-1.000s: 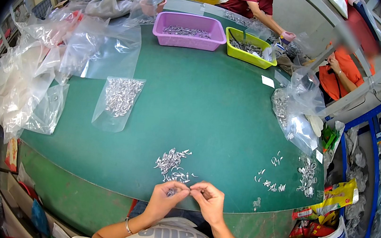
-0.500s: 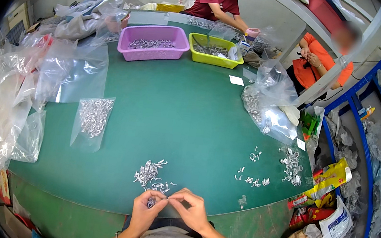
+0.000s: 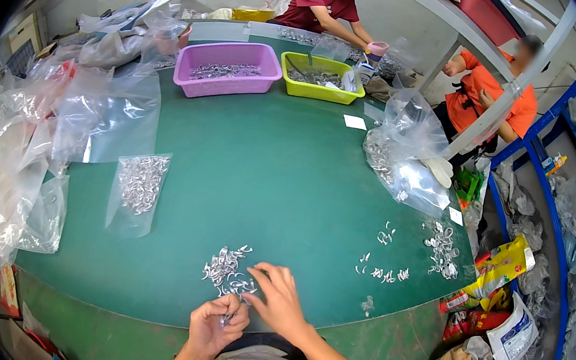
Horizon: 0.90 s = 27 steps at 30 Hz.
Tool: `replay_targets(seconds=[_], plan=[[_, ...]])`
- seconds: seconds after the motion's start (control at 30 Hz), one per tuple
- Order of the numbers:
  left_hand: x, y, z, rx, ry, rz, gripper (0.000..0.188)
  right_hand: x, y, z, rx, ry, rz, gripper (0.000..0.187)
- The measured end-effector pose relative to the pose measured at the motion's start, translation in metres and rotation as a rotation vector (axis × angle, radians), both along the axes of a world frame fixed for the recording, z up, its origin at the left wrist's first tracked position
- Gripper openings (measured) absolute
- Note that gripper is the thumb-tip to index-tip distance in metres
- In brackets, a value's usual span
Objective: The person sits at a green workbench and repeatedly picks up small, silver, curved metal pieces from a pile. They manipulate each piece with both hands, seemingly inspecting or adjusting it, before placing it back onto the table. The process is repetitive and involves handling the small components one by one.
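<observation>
A pile of small curved silver metal pieces point(image 3: 223, 266) lies on the green table point(image 3: 268, 163) near its front edge. My left hand point(image 3: 219, 321) is curled closed just in front of the pile, with some of the silver pieces showing between its fingers. At the pile's right side is my right hand point(image 3: 279, 300), its thumb and forefinger apart, the fingertips close to the nearest pieces. Whether they touch any piece I cannot tell.
A clear bag of silver pieces point(image 3: 140, 187) lies left, beside empty plastic bags point(image 3: 9, 167). Purple point(image 3: 224, 84) and yellow-green point(image 3: 320, 92) tubs stand far back. Small groups of pieces point(image 3: 388, 275) and a larger bag point(image 3: 409, 159) lie right. Two people work beyond the table.
My right hand has parted from my left and moved forward to the pile, its fingers opening. My left hand has drawn slightly back and curled. The person in orange has moved their hands apart.
</observation>
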State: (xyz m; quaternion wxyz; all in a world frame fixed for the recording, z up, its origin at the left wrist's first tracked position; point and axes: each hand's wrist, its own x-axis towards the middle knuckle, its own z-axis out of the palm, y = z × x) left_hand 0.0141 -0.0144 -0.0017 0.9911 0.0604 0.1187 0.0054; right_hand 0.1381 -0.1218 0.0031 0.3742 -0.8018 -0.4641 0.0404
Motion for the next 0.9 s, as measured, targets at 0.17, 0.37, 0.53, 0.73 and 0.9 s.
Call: replay_targets(seconds=[0.17, 0.37, 0.53, 0.73, 0.9], plan=[[0.002, -0.002, -0.002, 0.172, 0.112, 0.097, 0.012, -0.005, 0.006, -0.016, -0.051, -0.062, 0.079, 0.022], [0.008, -0.012, 0.004, 0.425, 0.329, 0.179, 0.009, 0.002, 0.005, -0.019, 0.018, -0.057, 0.076, 0.009], [0.0, -0.008, 0.004, 0.405, 0.294, 0.236, 0.01, 0.007, 0.008, -0.014, 0.21, 0.067, -0.009, 0.01], [0.008, -0.012, 0.0, 0.388, 0.37, 0.229, 0.013, 0.005, -0.007, -0.011, 0.495, 1.268, -0.115, 0.011], [0.009, -0.024, 0.005, 0.926, 0.38, 0.254, 0.018, -0.008, -0.009, -0.005, 0.605, 1.625, -0.065, 0.013]])
